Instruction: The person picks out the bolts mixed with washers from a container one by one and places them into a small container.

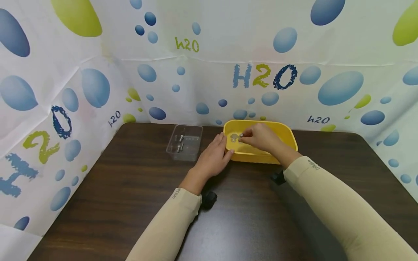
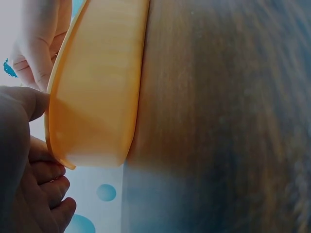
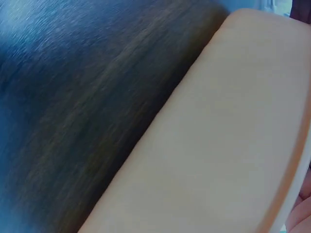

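A yellow plastic tray [image 1: 258, 158] stands toward the back of the table. At its left end is my left hand [image 1: 211, 156], thumb at the near rim and fingers along the side; the left wrist view shows its fingertips bent against the rim of the tray [image 2: 97, 87]. My right hand [image 1: 263, 137] is over the tray's inside, pinching a small shiny metal piece [image 1: 241, 135] between thumb and fingertips; its exact kind is too small to tell. Below it, several flat, round greyish pieces [image 1: 233, 137] lie on the tray's floor. The right wrist view mostly shows the tray's outer wall [image 3: 218, 126].
Left of the tray stands a clear plastic container [image 1: 191, 154] with several metal bolts [image 1: 180, 147] inside. Everything sits on a dark brown wooden table [image 1: 130, 188]. A white sheet with blue and green drops [image 1: 202, 79] hangs behind and on the left.
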Tool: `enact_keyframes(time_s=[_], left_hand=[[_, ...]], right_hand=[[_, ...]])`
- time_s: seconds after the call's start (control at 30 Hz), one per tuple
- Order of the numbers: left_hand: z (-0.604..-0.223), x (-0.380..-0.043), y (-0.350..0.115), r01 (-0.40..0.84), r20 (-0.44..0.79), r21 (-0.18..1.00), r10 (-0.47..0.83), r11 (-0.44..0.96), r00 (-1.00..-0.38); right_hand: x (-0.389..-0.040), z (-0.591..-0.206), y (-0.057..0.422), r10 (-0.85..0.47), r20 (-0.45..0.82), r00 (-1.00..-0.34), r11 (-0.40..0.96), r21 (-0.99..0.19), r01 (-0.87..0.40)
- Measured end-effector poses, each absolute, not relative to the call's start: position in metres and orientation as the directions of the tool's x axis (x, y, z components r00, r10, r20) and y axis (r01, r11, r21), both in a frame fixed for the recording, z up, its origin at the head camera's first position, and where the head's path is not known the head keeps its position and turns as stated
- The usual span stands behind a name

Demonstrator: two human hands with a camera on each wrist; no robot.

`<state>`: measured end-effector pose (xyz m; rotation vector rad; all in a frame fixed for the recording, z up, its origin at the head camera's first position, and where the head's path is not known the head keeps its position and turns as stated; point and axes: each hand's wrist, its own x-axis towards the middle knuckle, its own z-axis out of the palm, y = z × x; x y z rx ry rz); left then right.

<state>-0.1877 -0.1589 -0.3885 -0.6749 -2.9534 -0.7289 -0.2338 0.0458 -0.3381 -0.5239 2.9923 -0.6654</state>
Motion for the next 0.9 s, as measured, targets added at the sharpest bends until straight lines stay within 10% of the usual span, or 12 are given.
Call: enact_keyframes(time_s=[0.9], left_hand=[[-0.379, -0.185, -0.165, 0.427, 0.164, 0.418, 0.396, 0.802, -0.903]], right_hand=[[-0.23, -0.333, 0.02, -0.331, 0.18, -0.926, 0.799, -0.469, -0.377]])
